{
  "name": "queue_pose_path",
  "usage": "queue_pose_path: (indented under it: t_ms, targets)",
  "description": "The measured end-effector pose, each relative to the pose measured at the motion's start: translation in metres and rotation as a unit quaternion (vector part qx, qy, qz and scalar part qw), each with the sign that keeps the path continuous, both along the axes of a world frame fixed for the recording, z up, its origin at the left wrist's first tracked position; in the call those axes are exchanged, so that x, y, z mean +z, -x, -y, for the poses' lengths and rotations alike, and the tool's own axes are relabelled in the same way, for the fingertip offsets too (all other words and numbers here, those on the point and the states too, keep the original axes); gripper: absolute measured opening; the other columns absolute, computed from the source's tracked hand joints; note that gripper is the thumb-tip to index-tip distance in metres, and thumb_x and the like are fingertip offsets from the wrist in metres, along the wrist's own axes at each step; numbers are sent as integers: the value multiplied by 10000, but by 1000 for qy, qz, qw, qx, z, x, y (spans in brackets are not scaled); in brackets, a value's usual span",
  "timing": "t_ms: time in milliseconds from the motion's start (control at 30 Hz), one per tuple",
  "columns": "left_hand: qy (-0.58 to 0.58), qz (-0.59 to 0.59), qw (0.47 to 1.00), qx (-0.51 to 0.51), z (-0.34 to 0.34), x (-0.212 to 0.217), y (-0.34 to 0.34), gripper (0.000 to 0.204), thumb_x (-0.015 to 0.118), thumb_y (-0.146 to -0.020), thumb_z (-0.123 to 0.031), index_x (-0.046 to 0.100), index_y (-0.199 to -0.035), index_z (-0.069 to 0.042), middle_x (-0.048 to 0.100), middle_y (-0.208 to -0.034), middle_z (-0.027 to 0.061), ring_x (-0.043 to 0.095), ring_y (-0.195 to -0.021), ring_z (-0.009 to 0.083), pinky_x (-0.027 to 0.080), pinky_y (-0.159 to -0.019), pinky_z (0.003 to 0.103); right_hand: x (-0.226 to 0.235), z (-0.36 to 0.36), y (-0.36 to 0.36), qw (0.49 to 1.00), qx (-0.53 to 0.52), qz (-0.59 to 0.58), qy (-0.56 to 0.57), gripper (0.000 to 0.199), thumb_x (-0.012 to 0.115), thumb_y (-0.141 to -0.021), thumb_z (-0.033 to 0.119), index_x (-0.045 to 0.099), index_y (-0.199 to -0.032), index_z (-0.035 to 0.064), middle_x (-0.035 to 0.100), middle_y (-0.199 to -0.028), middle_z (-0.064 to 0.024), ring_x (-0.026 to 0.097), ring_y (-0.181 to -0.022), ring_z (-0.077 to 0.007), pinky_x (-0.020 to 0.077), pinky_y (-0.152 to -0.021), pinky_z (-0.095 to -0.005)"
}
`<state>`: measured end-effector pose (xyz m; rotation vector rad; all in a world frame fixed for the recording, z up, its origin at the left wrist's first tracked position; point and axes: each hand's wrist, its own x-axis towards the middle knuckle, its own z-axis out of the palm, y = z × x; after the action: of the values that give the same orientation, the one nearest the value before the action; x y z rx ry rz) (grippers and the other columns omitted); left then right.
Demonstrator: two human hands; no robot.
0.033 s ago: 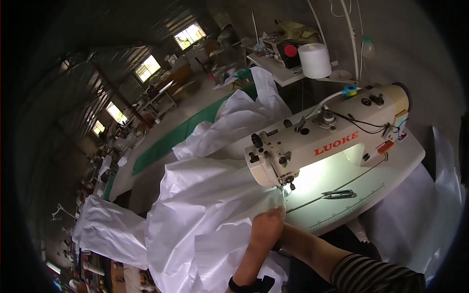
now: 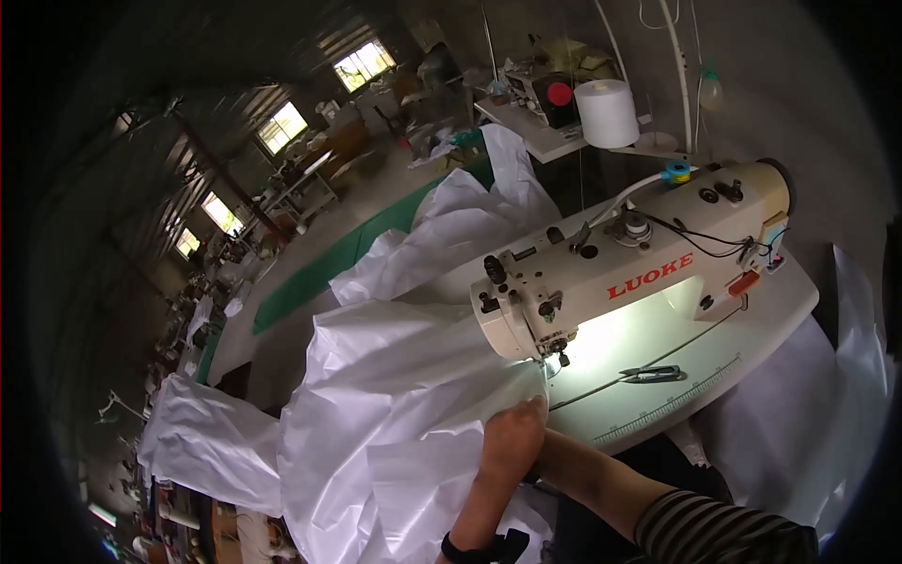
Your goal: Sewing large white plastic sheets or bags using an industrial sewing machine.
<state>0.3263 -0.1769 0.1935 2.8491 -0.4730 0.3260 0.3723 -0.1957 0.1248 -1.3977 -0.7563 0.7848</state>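
A large white sheet of glossy woven fabric (image 2: 376, 385) lies in folds on the left of a sewing machine (image 2: 620, 258). Its right edge runs under the presser foot (image 2: 550, 365), lit by the machine's lamp. Just in front of the foot, my left hand (image 2: 514, 434) is closed on that edge, fingers curled and thumb side up. A black band circles my left wrist. My right forearm (image 2: 601, 479), in a striped sleeve, comes in from the lower right and passes behind the left wrist. The fingers of my right hand are hidden there.
Thread snips (image 2: 650, 374) lie on the machine bed beside a printed ruler scale (image 2: 672, 404). Behind the machine stands a big white thread cone (image 2: 606, 114). More white fabric (image 2: 451, 221) trails over the green-edged table (image 2: 348, 258) at the back. White sheeting (image 2: 780, 414) hangs at the right.
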Motion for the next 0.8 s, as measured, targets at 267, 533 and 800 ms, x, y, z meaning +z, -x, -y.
queue_pose_path:
  t_ms: [267,533,800]
  targets:
    - [37,-126,991,-12,35,-35,-8,100,542,-916,-146,561,-958,-57,669,-853,148,678,-755,349,542,-673,452,-29,83,50,966,-43,-250,-44,381,513,-988,122,466,-1327,-45,611,-1243,-128,579,-1157,-170,471,-976,-323]
    - [103,-101,988,64,46,-39,37,271,554,-932,-194,597,-1140,-25,686,-1004,162,675,-789,378,539,-693,469,-27,218,117,879,-74,-463,-88,401,518,-1000,133,459,-1354,-45,596,-1278,-107,553,-1182,-144,453,-1001,-304]
    - [43,-166,984,52,36,14,110,361,655,-879,-282,630,-1155,-51,705,-927,146,678,-809,364,549,-722,449,-45,243,181,937,-80,-338,35,445,656,-959,219,553,-1310,-33,644,-1205,-92,586,-1102,-139,458,-991,-302]
